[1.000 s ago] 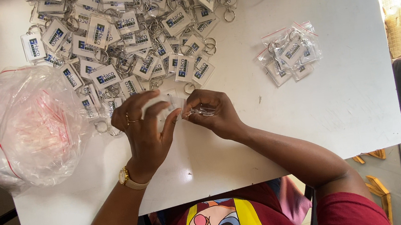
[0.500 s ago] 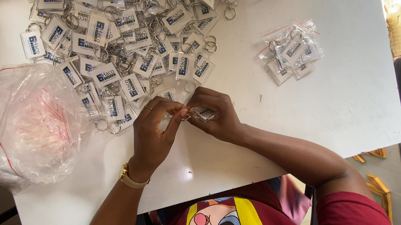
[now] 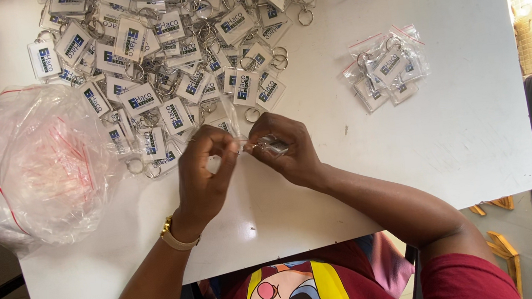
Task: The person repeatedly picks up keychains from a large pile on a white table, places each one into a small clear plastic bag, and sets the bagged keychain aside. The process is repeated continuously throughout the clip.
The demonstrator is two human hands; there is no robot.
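Left hand: the left hand (image 3: 205, 169) is held over the white table (image 3: 359, 159), fingers curled, the fingertips pinched on the edge of a small clear bag (image 3: 229, 122).
Right hand: the right hand (image 3: 286, 150) is set just beside the left, thumb and forefinger closed on a key ring tag (image 3: 272, 146) at the mouth of the bag.
Small clear bag: it is held between both hands, above the table near its middle, just below the heap.
Key ring tag: only a little of it is seen between the fingers; whether it is partly inside the bag cannot be told.
Heap: a large pile of loose key ring tags (image 3: 164, 55) is spread over the far left part of the table.
Packed pile: a few bagged tags (image 3: 386, 67) are laid well apart to the right.
Large bag: a big clear plastic bag (image 3: 24, 168) with red-edged small bags inside is laid at the left edge.
Wrist: a gold watch (image 3: 175, 237) is worn on the left wrist.
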